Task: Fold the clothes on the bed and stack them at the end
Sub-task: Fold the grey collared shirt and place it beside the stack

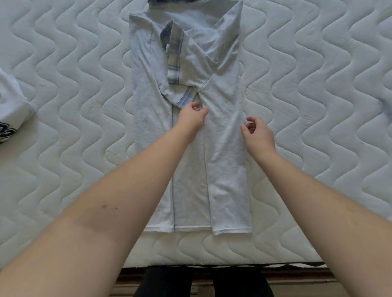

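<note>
Clothes on the quilted white mattress (318, 106) come down to one main piece: a pale grey-blue cotton T-shirt (224, 169) lying lengthwise in the middle of the bed, its hem near the mattress edge closest to the person and its neck end at the far side. Both long sides are folded inward, so it forms a narrow strip with the two flaps meeting along a line down the centre. Nearest the camera, below the mattress edge, dark trouser legs (169, 282) of the person show. Two bare forearms reach forward over the hem. The right hand (257, 133) hovers at the shirt's right edge, about halfway up, fingers loosely curled with thumb and forefinger apart, holding nothing. The left hand (194, 118) sits slightly farther up on the centre line, its fingertips pinching the fabric where the flaps meet. Just beyond it lie the folded-in sleeves with plaid blue-and-yellow cuffs (176, 57), one crossing over the other. At the far top edge a plaid garment (167, 1) peeks in, touching the shirt's neck end. Off at the left edge rests a crumpled white garment with dark print (10, 110)
</note>
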Available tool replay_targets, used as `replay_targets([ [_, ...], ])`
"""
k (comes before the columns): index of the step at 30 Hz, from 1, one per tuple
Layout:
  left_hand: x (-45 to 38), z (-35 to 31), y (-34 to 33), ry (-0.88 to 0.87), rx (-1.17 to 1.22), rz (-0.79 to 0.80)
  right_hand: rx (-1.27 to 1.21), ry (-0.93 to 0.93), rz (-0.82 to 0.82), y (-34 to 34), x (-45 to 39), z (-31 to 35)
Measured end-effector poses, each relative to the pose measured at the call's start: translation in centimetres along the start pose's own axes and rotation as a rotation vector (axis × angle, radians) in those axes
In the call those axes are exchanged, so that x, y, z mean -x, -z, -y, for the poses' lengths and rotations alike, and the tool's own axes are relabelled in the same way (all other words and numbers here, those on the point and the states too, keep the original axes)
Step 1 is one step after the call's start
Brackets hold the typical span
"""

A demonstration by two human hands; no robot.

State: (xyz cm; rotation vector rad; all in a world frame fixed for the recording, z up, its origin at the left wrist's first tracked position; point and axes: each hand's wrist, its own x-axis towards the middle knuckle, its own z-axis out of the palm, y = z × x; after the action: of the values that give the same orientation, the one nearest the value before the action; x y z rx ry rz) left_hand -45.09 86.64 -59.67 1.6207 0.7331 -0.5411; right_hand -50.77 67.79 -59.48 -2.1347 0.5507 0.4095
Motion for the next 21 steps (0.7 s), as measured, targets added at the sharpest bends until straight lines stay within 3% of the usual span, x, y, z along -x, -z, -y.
replay_targets([
  [3, -2.3, -2.6, -0.3, 0.076, 0.186, 0.059, 0.002, 0.006, -0.006, 0.0, -2.4, 1.4],
  [7, -4.1, -5.3, -0.5, 0.147, 0.328, 0.022, 0.052, 0.019, -0.032, -0.1, -5.8, 3.2],
  [13, -5.3, -7.4, -1.8, 0.021, 0.265, 0.109, 0.188, -0.018, -0.017, 0.0, -9.9, 5.3],
  [17, -6.0, -7.6, -2.1, 0.000, 0.076, -0.038, 0.320, -0.006, -0.037, 0.3, -10.6, 5.2],
  [21, -5.8, -8.5, -0.3, -0.018, -0.391, -0.192, 0.261, 0.145, -0.097, 0.5, -10.7, 5.4],
])
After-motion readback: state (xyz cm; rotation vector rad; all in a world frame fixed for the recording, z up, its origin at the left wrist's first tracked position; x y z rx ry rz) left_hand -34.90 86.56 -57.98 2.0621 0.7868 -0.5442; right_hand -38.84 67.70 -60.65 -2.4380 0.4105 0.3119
